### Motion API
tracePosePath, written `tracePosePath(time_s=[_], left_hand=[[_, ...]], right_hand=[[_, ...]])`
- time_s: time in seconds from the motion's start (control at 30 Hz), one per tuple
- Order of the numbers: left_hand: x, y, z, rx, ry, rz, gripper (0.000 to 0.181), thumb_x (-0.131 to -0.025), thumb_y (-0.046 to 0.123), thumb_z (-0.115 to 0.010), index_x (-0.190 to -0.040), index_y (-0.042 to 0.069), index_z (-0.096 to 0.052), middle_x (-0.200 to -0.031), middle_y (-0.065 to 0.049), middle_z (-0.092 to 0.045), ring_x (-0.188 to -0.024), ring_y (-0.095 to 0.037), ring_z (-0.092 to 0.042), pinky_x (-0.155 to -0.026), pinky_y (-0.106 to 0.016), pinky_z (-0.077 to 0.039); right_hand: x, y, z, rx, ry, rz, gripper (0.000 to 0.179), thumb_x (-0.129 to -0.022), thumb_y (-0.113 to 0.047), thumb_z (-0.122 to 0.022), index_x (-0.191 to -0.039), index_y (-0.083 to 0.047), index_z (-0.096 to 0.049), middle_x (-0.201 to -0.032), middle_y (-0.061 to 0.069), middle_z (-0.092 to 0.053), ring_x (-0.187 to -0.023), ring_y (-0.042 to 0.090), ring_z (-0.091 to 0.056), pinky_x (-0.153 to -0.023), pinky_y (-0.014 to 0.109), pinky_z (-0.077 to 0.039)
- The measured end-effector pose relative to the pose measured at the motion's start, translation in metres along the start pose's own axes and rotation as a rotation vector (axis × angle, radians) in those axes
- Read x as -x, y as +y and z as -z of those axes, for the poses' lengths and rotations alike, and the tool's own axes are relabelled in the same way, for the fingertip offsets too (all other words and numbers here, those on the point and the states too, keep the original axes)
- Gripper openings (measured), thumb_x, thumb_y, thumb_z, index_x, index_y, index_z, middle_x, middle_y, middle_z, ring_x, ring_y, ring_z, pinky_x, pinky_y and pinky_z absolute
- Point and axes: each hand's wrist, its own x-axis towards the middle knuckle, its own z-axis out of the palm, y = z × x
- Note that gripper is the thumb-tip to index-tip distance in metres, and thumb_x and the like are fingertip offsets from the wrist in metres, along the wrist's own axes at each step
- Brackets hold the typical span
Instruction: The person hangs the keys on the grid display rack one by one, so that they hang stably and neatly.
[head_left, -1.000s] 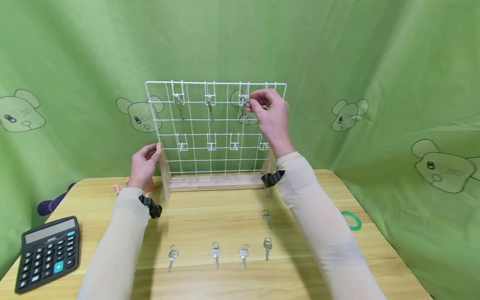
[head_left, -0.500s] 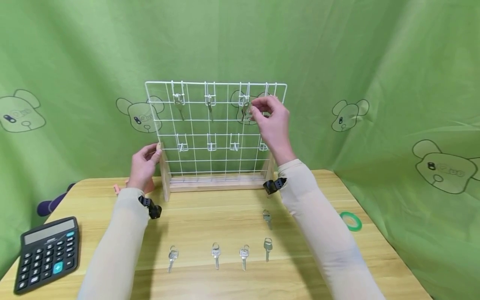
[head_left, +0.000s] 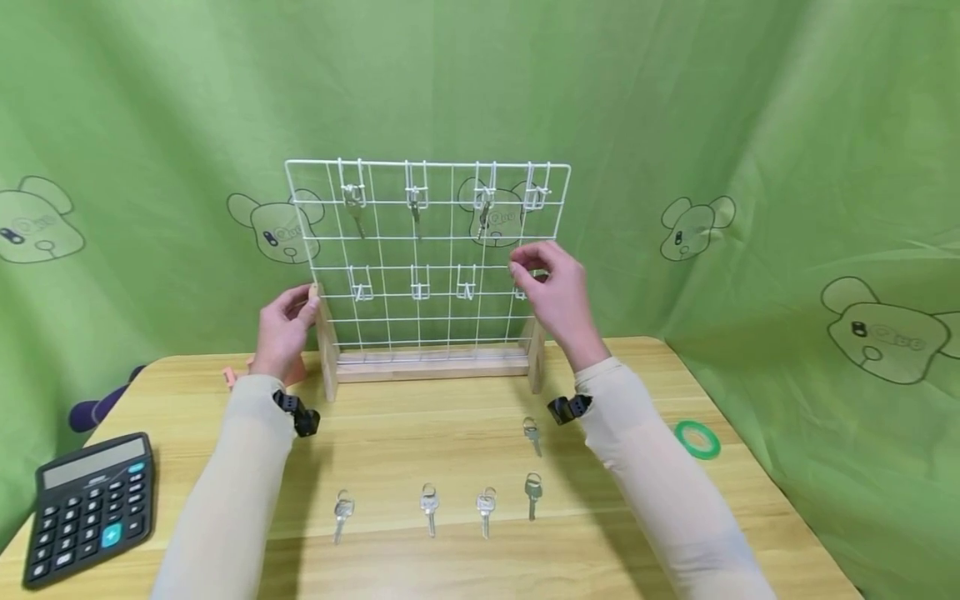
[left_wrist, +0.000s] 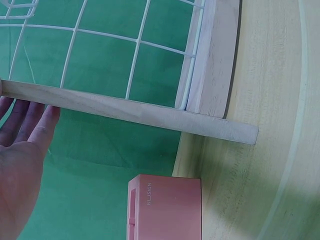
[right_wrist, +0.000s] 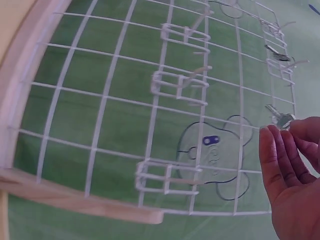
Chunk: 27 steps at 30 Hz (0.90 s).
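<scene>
A white wire grid rack [head_left: 435, 369] with a wooden base stands at the back of the table. My left hand [head_left: 283, 329] holds the top of its left wooden upright [left_wrist: 150, 114], thumb in front and fingers behind. Three keys on rings hang from upper-row hooks, the rightmost key [head_left: 484, 217] on the third hook. The fourth upper hook [head_left: 536, 197] carries no key. Below it my right hand [head_left: 557, 292] is in front of the grid, fingers loosely bent and holding nothing; it partly covers the rightmost lower hook. In the right wrist view, its fingertips overlap a hanging key [right_wrist: 283, 120].
Several keys with rings lie on the table, among them a silver key [head_left: 429, 510] and a darker key [head_left: 533, 497]. A calculator [head_left: 90, 508] is at the left, a green tape roll [head_left: 697, 439] at the right. A pink box [left_wrist: 167, 205] sits behind the left upright.
My right hand has let go of the key, which now hangs on the third upper hook, and has moved down and slightly right. The left hand keeps its hold on the upright.
</scene>
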Motion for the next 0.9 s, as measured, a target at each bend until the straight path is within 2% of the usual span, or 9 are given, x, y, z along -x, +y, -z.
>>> tracePosePath(time_s=[0.13,0.47,0.7,0.9], left_hand=[[-0.001,-0.001,0.0,-0.003,-0.004,0.005,0.047,-0.102,0.02,-0.055,-0.145,0.005,-0.044,-0.144,-0.015,-0.048,-0.128,-0.026,-0.048,-0.105,-0.032,-0.044],[0.0,0.001,0.0,-0.013,-0.01,0.014,0.048,-0.101,0.022,-0.055,-0.146,0.007,-0.044,-0.144,-0.013,-0.048,-0.128,-0.024,-0.048,-0.105,-0.03,-0.044],[-0.001,0.0,0.001,-0.009,-0.01,0.015,0.048,-0.101,0.021,-0.055,-0.145,0.007,-0.044,-0.144,-0.012,-0.048,-0.127,-0.023,-0.049,-0.105,-0.03,-0.044],[-0.001,0.0,0.001,-0.002,-0.009,0.027,0.047,-0.101,0.021,-0.055,-0.145,0.007,-0.044,-0.144,-0.012,-0.048,-0.127,-0.023,-0.048,-0.105,-0.03,-0.043]], right_hand=[[0.012,0.012,0.004,0.058,-0.048,-0.024,0.016,-0.092,-0.005,-0.066,-0.107,0.001,-0.066,-0.101,0.007,-0.063,-0.092,0.019,-0.06,-0.081,0.032,-0.057],[0.039,0.047,0.019,0.216,-0.273,-0.107,0.018,-0.094,-0.007,-0.066,-0.111,-0.001,-0.065,-0.104,0.008,-0.063,-0.093,0.024,-0.061,-0.086,0.036,-0.056],[0.054,0.065,0.02,0.244,-0.371,-0.133,0.016,-0.093,-0.005,-0.066,-0.108,0.0,-0.066,-0.104,0.009,-0.064,-0.097,0.026,-0.061,-0.088,0.041,-0.055],[0.067,0.075,0.02,0.24,-0.428,-0.171,0.018,-0.092,-0.004,-0.066,-0.11,0.002,-0.066,-0.104,0.009,-0.064,-0.097,0.025,-0.061,-0.089,0.039,-0.056]])
